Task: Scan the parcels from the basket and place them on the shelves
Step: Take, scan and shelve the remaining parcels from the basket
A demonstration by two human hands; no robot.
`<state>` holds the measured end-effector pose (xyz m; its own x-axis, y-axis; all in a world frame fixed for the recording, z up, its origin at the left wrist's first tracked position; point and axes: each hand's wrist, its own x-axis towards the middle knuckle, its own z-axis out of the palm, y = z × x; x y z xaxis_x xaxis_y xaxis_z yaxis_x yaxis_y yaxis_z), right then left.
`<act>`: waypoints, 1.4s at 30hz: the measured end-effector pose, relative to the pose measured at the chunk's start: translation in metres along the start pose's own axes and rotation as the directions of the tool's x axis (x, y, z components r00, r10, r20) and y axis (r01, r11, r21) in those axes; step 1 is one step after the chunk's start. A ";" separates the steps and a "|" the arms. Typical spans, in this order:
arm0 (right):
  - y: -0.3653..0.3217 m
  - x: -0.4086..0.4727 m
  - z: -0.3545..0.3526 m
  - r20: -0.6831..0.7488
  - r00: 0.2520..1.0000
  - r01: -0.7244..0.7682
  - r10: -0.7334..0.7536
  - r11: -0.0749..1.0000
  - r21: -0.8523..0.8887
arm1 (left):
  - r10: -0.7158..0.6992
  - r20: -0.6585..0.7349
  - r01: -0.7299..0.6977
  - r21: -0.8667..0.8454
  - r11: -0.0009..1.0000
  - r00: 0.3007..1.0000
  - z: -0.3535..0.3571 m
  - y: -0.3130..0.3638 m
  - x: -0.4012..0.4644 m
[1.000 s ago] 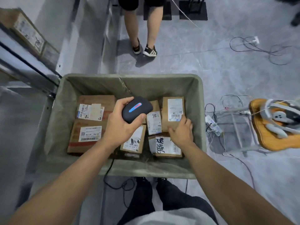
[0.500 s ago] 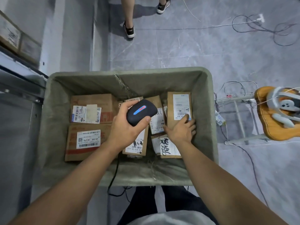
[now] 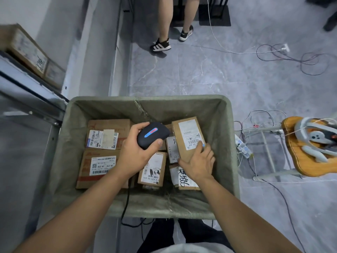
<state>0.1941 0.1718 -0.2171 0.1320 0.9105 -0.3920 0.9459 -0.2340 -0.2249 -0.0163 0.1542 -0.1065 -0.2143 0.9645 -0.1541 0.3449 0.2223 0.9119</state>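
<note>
A grey-green fabric basket [image 3: 231, 143] stands in front of me with several cardboard parcels inside. My left hand [image 3: 134, 157] grips a black handheld scanner [image 3: 152, 134] with a lit blue and red strip, held above the basket's middle. My right hand [image 3: 199, 162] grips the near end of a narrow brown parcel [image 3: 188, 137] with a white label, tilted up off the others. Below it lies a parcel with black handwriting [image 3: 184, 179]. Two larger boxes [image 3: 102, 152] fill the basket's left side. A small labelled parcel [image 3: 153, 169] lies under my left wrist.
A shelf edge with boxes [image 3: 31, 53] runs along the left. Another person's legs [image 3: 169, 24] stand beyond the basket. Loose cables [image 3: 284, 55] cross the floor at right. A wooden stool [image 3: 299, 154] holding a headset stands to the right of the basket.
My right hand has closed round the narrow parcel and tipped its near end up. The scanner hand stays about where it was. The view has tilted upward.
</note>
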 end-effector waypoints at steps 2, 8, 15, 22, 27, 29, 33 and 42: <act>-0.001 -0.003 -0.005 0.005 1.000 0.025 -0.025 1.000 0.006 | 0.006 -0.014 -0.006 0.012 1.000 1.000 -0.002 0.003 -0.005; 0.006 -0.012 -0.026 -0.025 0.994 0.111 -0.109 0.989 0.095 | 0.041 -0.069 -0.038 0.049 0.998 0.997 -0.003 0.010 -0.027; 0.005 -0.027 -0.050 -0.090 0.933 0.357 -0.348 0.927 0.115 | 0.063 -0.183 -0.054 0.051 0.997 0.981 -0.007 0.020 -0.064; -0.024 -0.051 -0.072 -0.130 0.817 0.577 -0.562 0.803 0.152 | 0.049 -0.408 -0.012 0.094 0.996 0.912 -0.024 0.033 -0.118; -0.051 -0.078 -0.078 -0.169 0.685 0.728 -0.709 0.676 0.116 | 0.053 -0.545 0.007 0.107 0.994 0.837 -0.049 0.035 -0.164; -0.062 -0.092 -0.079 -0.172 0.629 0.777 -0.758 0.622 0.099 | 0.062 -0.595 0.006 0.111 0.994 0.801 -0.058 0.038 -0.185; -0.078 -0.125 -0.079 -0.210 0.496 0.865 -0.842 0.499 0.042 | 0.079 -0.669 0.005 0.123 0.992 0.739 -0.070 0.041 -0.232; -0.093 -0.180 -0.096 -0.097 0.173 0.980 -0.980 0.181 -0.081 | 0.051 -0.774 0.095 0.142 0.985 0.631 -0.089 0.044 -0.343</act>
<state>0.1112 0.0623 -0.0399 -0.8757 0.4194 0.2391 0.3243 0.8779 -0.3523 -0.0087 -0.1796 0.0207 -0.8251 0.5100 0.2433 0.4491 0.3306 0.8301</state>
